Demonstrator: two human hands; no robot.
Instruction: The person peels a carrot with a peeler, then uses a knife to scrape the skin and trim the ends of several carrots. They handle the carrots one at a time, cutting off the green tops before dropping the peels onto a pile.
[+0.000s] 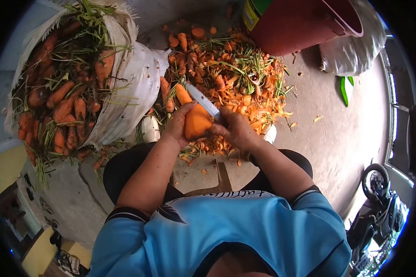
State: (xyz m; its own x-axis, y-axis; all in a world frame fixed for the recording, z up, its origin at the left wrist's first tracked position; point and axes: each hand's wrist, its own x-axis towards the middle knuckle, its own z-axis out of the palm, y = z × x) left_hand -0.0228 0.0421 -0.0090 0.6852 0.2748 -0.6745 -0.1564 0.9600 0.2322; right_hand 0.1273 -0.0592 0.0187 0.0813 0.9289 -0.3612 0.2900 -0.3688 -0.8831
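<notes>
My left hand point(177, 123) is wrapped round a thick peeled carrot point(197, 121), bright orange with a dark patch at its near end. In my right hand point(238, 127) is a knife point(203, 101); its pale blade points up and to the left across the carrot, and my fingers hide the handle. My right thumb rests close to the carrot's near end. Just beyond the hands lies a heap of orange peelings point(245, 99) mixed with green stalks.
An open white sack point(141, 76) full of unpeeled carrots point(64, 108) with leafy tops stands at the left. Behind the peelings is a tilted red bucket point(300, 27), with another pale sack point(353, 51) beside it. A green leaf point(344, 91) and a motorcycle point(379, 217) are at the right.
</notes>
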